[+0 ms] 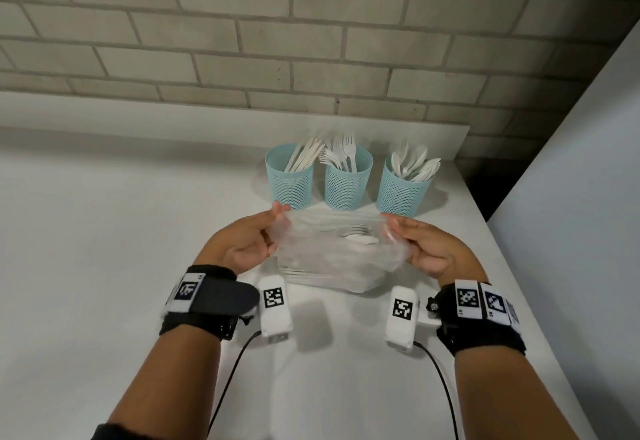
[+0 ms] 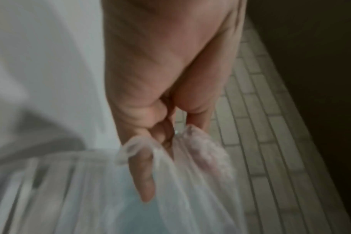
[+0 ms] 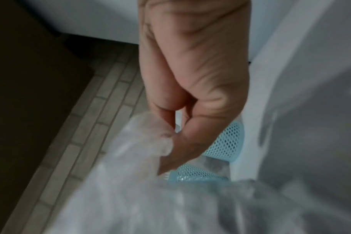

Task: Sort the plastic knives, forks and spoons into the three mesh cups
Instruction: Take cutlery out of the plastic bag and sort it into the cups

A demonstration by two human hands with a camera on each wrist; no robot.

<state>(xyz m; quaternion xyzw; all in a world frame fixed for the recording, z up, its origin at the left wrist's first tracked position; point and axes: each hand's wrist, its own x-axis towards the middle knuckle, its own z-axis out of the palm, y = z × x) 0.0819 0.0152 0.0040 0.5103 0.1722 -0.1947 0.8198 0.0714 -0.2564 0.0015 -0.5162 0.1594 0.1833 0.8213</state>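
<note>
While a clear plastic bag (image 1: 332, 252), its long axis left to right, is pinched at its ends by the left hand (image 1: 242, 245) and right hand (image 1: 429, 252) above the white table (image 1: 104, 231), knives, forks and spoons are held upright in three blue mesh cups (image 1: 346, 179) just behind, near the table's right edge.

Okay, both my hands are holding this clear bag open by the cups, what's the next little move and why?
Probably free the right hand and reach into the bag for the fork lying on top, while the left hand keeps pinching the rim. Cutlery remains inside, and the middle cup holds forks.
</note>
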